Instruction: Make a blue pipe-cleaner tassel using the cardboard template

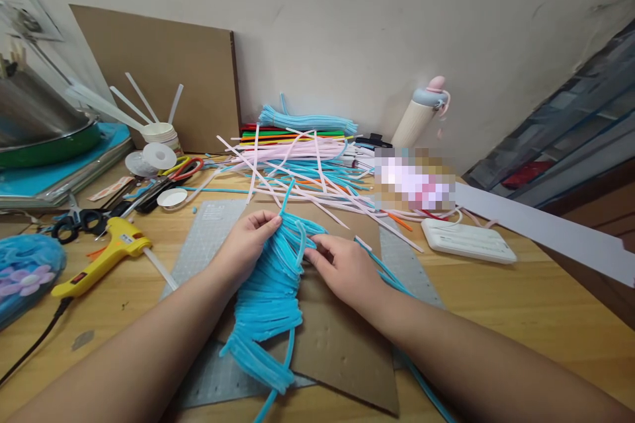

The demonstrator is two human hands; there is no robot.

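Observation:
A long piece of blue pipe cleaners [268, 297], folded back and forth in tight rows, lies over a brown cardboard sheet [347, 344]. My left hand [255, 238] pinches its upper left edge, near a single stem that sticks up. On the upper right side, my right hand [342, 264] has thumb and fingers closed on the looped blue stems. A short bent end stands up between the two hands. Loose blue stems [431, 390] run beneath my right forearm. Under the cardboard is a grey cutting mat [198, 238].
Pink, blue and other coloured pipe cleaners [307, 152] are heaped at the back. Left stand a yellow glue gun [119, 244], black scissors [79, 221], a spool [151, 158] and a paper cup [161, 133]. Right are a white power bank [469, 241] and a bottle [417, 115].

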